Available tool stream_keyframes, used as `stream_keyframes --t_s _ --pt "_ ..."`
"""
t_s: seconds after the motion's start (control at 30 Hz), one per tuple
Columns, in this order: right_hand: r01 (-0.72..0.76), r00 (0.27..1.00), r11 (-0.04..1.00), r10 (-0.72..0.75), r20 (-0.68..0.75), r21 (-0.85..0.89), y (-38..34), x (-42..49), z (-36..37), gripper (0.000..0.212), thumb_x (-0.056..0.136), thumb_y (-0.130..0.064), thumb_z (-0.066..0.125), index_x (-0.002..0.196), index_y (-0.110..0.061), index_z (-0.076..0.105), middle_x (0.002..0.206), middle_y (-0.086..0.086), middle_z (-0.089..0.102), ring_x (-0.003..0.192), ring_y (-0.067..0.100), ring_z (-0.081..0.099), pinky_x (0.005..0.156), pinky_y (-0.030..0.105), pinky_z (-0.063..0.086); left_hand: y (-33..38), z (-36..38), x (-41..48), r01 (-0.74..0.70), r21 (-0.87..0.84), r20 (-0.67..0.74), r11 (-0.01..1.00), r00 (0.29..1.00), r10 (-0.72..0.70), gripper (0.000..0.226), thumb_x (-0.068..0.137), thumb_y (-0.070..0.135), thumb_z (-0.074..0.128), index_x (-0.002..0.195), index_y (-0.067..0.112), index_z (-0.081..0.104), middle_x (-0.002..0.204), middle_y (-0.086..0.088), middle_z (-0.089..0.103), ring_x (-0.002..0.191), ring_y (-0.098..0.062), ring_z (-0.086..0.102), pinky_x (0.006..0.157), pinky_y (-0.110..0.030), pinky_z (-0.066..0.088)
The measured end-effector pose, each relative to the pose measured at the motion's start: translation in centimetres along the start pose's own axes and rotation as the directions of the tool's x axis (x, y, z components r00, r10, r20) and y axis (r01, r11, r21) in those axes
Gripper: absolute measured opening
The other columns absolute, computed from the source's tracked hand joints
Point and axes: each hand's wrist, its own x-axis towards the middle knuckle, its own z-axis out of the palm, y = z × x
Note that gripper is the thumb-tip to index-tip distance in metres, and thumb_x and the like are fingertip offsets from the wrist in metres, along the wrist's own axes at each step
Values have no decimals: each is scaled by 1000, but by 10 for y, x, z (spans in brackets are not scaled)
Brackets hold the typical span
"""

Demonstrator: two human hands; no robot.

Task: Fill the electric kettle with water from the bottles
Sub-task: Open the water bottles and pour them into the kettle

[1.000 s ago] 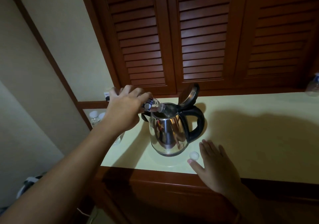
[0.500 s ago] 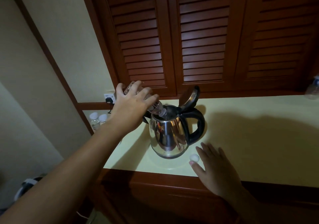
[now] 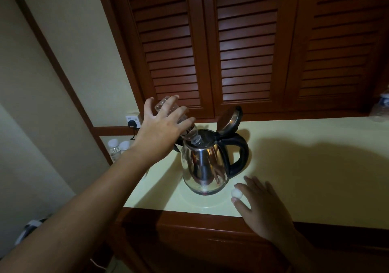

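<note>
- Stainless steel kettle (image 3: 204,167) sits on our pale bench (image 3: 305,167), lid (image 3: 229,119) flipped up.
- Our left hand (image 3: 162,129) has its fingers (image 3: 181,115) wrapped over the clear bottle (image 3: 190,134), which is tipped neck-down into the kettle's mouth.
- Our right hand (image 3: 263,205) lies flat on the bench, fingers loose and apart, white cap (image 3: 236,193) sitting between thumb and forefinger.
- Two capped spare bottles (image 3: 119,146) stand on the lower ledge (image 3: 105,140) to the left.

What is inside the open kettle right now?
The neck of the tilted bottle, which the left hand holds, reaches into the kettle mouth. The water level is hidden by the steel wall.
</note>
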Motion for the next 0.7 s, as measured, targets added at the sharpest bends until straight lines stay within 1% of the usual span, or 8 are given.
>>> stream_keyframes --t_s 0.1,0.23,0.33,0.4,0.43,0.53,0.63,0.7 --pt "2 1000 1000 -2 -17 24 1 -1 1 39 96 -59 41 125 -38 56 152 -6 49 149 18 34 123 48 22 -1 0 -1 14 7 29 1000 999 -14 89 77 19 84 155 34 43 162 -8 44 158 -40 21 114 -82 19" --pt "-5 999 997 9 -51 71 -1 -4 -2 30 96 -52 56 117 -32 59 148 -4 55 146 21 40 123 47 24 -4 1 -7 98 -45 82 994 992 -94 82 83 38 75 157 34 40 156 -4 48 151 -37 31 114 -78 26" --pt "-33 995 985 48 -87 168 -7 -5 -12 26 92 -38 70 113 -24 66 127 -2 67 125 20 59 113 26 30 -3 7 -20 238 -190 125 952 968 -218 67 97 56 56 158 36 37 151 3 52 142 -28 36 112 -66 34" --pt "-63 993 959 88 -78 275 -14 -8 -24 27 92 -35 71 116 -24 67 114 -9 67 107 11 61 96 6 32 3 7 -34 364 -416 158 833 931 -328 64 99 62 53 156 36 40 143 6 58 138 -25 41 107 -57 37" --pt "-85 992 940 112 -64 332 -16 -9 -30 29 92 -35 71 119 -26 67 114 -12 65 103 5 59 85 0 33 9 5 -43 405 -563 173 721 910 -376 61 98 62 57 152 36 44 132 8 62 134 -24 46 102 -52 42" --pt "-85 988 874 135 -71 479 -19 -11 -48 20 92 -30 72 112 -28 70 108 -15 64 98 1 56 81 -2 34 41 -3 -75 344 -857 176 384 895 -409 44 93 57 67 132 41 55 111 20 67 104 -7 64 77 -32 51" --pt "-32 995 875 74 -68 484 -16 -13 -70 13 90 -33 72 103 -32 68 100 -18 64 101 0 55 87 6 36 80 -4 -97 260 -928 190 267 946 -262 40 86 58 71 123 46 62 106 26 73 92 3 69 68 -13 51" --pt "-1 1000 894 11 -21 449 -9 -13 -84 17 91 -36 71 107 -34 66 105 -19 63 102 -1 54 88 11 39 102 5 -99 242 -925 206 295 967 -149 46 86 62 76 127 45 65 113 28 72 97 6 69 75 -18 56"
